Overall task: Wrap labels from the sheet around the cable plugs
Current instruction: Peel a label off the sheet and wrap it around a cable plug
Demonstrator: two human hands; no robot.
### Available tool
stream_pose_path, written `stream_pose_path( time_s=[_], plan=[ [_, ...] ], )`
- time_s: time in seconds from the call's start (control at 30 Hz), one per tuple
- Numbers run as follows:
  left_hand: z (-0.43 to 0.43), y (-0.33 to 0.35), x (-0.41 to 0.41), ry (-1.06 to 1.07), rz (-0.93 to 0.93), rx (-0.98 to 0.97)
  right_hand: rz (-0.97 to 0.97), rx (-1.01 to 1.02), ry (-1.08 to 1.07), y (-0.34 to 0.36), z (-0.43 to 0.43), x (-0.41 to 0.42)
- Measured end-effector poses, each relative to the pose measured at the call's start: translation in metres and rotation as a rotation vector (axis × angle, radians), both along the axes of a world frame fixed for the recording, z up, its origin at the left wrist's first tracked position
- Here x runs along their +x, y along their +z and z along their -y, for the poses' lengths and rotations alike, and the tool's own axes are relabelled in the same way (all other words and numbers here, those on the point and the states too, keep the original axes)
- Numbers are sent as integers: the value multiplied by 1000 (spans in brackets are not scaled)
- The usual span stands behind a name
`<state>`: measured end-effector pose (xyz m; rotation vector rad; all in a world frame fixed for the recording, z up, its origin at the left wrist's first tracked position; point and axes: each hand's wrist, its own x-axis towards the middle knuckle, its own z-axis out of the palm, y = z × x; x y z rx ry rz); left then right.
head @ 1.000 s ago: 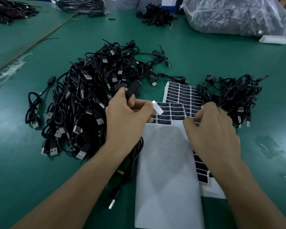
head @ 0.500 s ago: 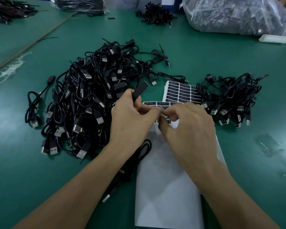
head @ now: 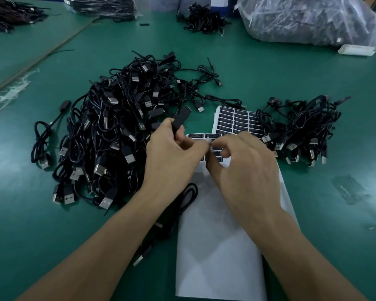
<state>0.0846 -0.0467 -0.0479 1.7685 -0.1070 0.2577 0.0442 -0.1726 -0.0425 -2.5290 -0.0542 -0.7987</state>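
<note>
Over green table [head: 269,72], left hand [head: 172,157] grips black plug [head: 181,118] while right hand [head: 243,168] pinches label [head: 208,141] just beside it.

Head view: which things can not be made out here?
All in the head view.
label: mostly hidden by left hand and right hand.
plug: lower part covered by left hand.
label sheet: print too small.
plastic bag: contents blurred by film, top cut off.

Matt green table [head: 269,68]; glossy paper label sheet [head: 232,118]; crinkly plastic bag [head: 302,20]
</note>
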Motion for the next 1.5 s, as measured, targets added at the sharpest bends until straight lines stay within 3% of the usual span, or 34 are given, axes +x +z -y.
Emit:
stream_pose_path(
  time_s=[0.3,0.37,0.5,0.63,0.73,0.87,1.17,1.37,1.5],
  plan=[
    [1,5,-3,-40,-17,-90,21,52,20,0,2,-2],
    [1,4,-3,-49,-14,-112,-5,194,63,2,3,-2],
    [0,0,-2,-119,-38,-93,-126,713,151,9,8,2],
    [0,-2,-2,-165,-22,-98,-206,959,202,12,10,4],
    [1,-1,-2,-157,-6,-94,-217,952,206,12,12,4],
    [1,1,-3,-146,-9,-92,-159,797,151,8,15,4],
    [0,0,-3,-180,-29,-78,-209,821,253,11,23,6],
    [2,2,-7,-151,-20,-25,-227,786,185,9,25,6],
    [4,4,-9,-157,-80,-51,-151,894,137,8,25,6]
  ],
)
